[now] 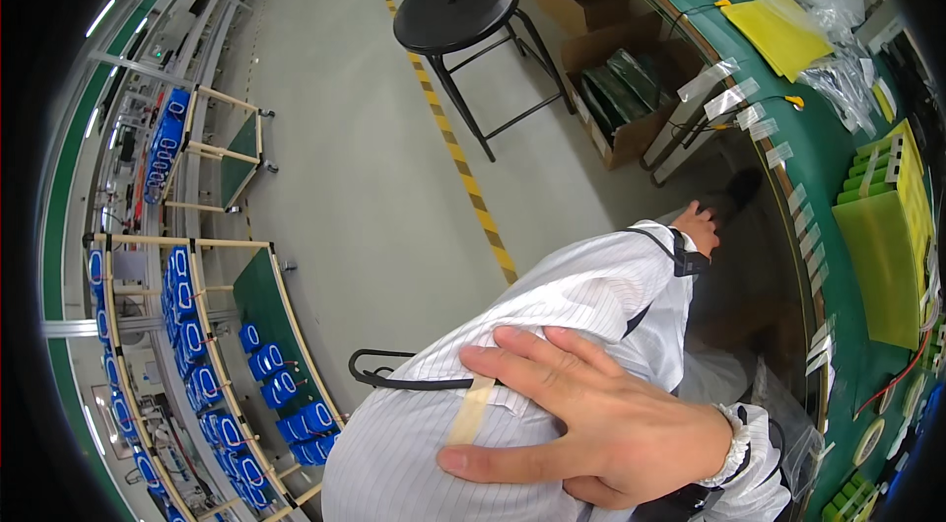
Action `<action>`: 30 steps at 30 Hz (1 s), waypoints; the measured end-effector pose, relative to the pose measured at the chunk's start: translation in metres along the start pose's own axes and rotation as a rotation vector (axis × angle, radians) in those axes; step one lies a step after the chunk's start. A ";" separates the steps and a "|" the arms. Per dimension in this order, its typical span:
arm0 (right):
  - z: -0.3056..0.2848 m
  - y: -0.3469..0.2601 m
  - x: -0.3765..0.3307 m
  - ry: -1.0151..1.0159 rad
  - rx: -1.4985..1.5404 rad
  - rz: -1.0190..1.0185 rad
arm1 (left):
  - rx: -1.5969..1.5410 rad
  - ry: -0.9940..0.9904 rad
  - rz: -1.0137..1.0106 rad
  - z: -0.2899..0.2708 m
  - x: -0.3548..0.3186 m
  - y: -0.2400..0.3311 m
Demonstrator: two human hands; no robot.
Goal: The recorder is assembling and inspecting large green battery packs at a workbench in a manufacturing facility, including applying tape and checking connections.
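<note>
My right hand (601, 414) lies across my left sleeve (562, 295), its fingers and thumb spread over the white striped cloth. Between its index fingertip and thumb runs a strip of cream tape (468, 416) stuck to the sleeve. A black cable (409, 383) loops out at the sleeve's edge and passes under the fingers. My left arm stretches to the right, toward the bench. Beyond its cuff, my left hand (698, 228) shows loosely bent fingers set apart, with nothing visible in them. A black device (688, 256) is strapped at the left wrist.
A green bench (838, 276) curves along the right, bearing yellow sheets (778, 34), green battery cells (872, 167) and tape rolls. Beneath it stand cardboard boxes (616, 133). A black stool (458, 9) stands ahead. Racks with blue packs (197, 384) are at the left.
</note>
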State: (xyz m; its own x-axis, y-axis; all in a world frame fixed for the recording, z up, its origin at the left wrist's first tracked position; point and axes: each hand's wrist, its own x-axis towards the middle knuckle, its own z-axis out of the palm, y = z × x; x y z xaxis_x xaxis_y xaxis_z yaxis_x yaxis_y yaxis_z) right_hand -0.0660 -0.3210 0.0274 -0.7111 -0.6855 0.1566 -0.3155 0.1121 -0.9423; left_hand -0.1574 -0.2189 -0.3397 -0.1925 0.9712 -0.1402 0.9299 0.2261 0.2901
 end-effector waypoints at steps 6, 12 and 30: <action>-0.001 0.021 -0.015 0.333 0.026 -0.160 | 0.002 -0.001 0.009 -0.007 -0.003 -0.001; -0.001 0.025 -0.004 0.324 0.068 -0.152 | 0.000 0.027 0.039 -0.001 0.002 0.006; -0.013 0.054 -0.062 0.678 -0.046 0.025 | -0.105 0.054 0.001 0.008 -0.001 -0.019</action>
State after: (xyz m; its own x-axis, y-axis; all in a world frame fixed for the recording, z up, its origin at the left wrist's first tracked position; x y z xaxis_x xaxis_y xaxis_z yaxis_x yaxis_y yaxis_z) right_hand -0.0477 -0.2627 -0.0297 -0.9506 -0.0816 0.2995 -0.3092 0.1626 -0.9370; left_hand -0.1719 -0.2250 -0.3530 -0.2111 0.9734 -0.0893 0.8926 0.2292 0.3883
